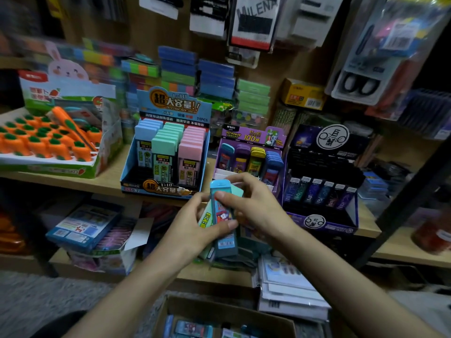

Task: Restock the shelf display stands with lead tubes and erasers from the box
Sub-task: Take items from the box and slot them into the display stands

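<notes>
Holding two tubes just in front of and below the purple display stand (pixel 251 140), both hands are closed on stock. The left hand (pixel 190 225) has its grip clamped round a mint lead tube (pixel 204 222), thumb laid across the blue lead tube (pixel 220 215) stacked on it, while the right hand (pixel 256 206) pinches the blue tube's edge on the side facing the stand. The blue tube's long axis points up toward the stand, cap end nearest it. The right hand is the nearer to the stand's slots, so it seems better placed to slide the tube in. The stand's header reads "ULTRAMAN", "0.7 HB" and "100". Left of it, the blue display stand (pixel 168 152) reads "1=10", "2B/0.7MM" and "24PCS". The box (pixel 219 307), well below the stand, shows more tubes.
</notes>
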Tool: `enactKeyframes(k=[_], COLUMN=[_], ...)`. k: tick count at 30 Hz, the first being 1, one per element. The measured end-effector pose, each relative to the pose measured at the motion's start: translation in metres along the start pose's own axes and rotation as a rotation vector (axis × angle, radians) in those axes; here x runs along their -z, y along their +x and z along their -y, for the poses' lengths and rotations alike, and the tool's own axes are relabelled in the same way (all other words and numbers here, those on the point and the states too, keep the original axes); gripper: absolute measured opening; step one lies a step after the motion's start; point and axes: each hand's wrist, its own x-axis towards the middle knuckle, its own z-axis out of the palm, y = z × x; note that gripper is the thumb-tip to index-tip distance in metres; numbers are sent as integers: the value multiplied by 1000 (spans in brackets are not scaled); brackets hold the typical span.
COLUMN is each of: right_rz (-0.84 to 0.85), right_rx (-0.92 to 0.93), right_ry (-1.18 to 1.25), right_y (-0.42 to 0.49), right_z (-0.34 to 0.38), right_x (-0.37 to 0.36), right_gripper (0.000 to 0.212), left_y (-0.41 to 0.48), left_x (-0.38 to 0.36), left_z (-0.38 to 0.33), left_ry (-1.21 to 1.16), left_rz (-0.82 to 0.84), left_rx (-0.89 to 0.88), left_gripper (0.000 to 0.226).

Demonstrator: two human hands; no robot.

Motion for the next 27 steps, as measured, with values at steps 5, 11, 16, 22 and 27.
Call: enactKeyframes(k=[5,11,16,22,27], right_rz=[-83,-301,-320,-248,-169], right_rx=[51,212,344,441,544], right_ry=[-7,-23,-314,-531,-751], right_y=[12,54,95,121,128], right_z=[19,54,58,38,19], right_x=[17,49,45,33,33], right_gripper=[16,22,28,26,29], left_y=[0,5,10,9,6], left_x=[2,18,28,34,38], left_z=[1,2,-1,-4,-7], left_ry=[3,-21,-21,-31,-45], left_rz=[-93,-248,-279,-278,-286], left_rx=[-15,15,-19,-15,-36], left_gripper=[40,9,9,4,10])
